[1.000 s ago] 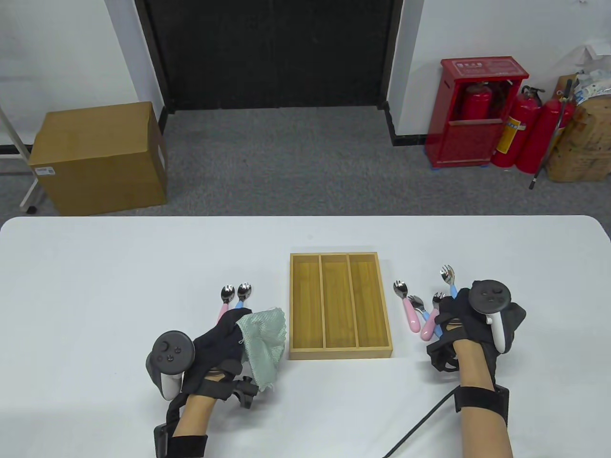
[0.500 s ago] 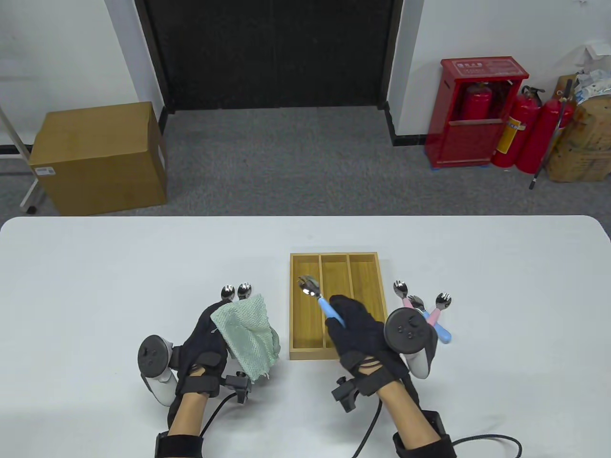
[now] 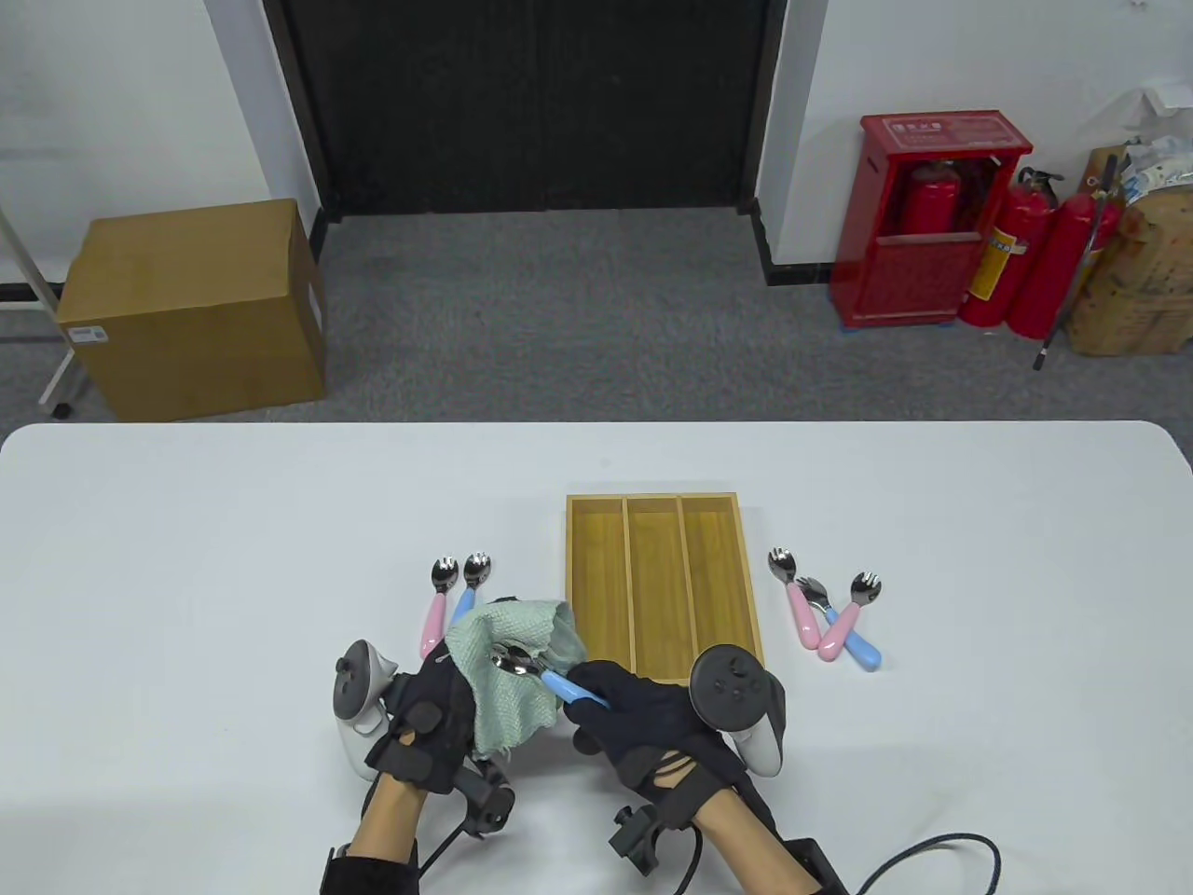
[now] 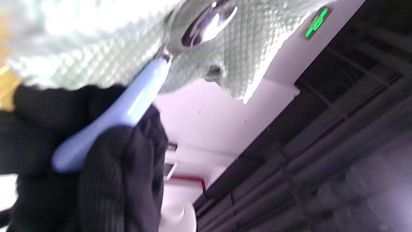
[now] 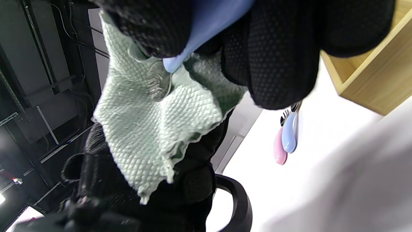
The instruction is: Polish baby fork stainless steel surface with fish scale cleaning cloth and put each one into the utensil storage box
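Observation:
My right hand (image 3: pixel 620 704) grips a blue-handled baby fork (image 3: pixel 564 686) (image 4: pixel 112 111) (image 5: pixel 206 24) by its handle. Its steel head (image 3: pixel 514 663) (image 4: pixel 207 24) lies on the pale green fish scale cloth (image 3: pixel 508 671) (image 4: pixel 96 54) (image 5: pixel 151 129), which my left hand (image 3: pixel 443 713) holds from underneath, just left of the wooden utensil box (image 3: pixel 596 597). All three compartments of the box show bare wood. Two more forks (image 3: pixel 452 592), one pink and one blue, lie left of the box, and three (image 3: pixel 825 611) lie to its right.
The white table (image 3: pixel 186 559) runs wide on both sides. Beyond its far edge stand a cardboard box (image 3: pixel 196 308) on the floor at left and a red extinguisher cabinet (image 3: pixel 918 242) at right. Cables (image 3: pixel 895 862) trail from my wrists.
My right hand lifted the blue fork from the pile on the right, carried it left over the box and laid its head into the cloth. My left hand turned palm-up under it.

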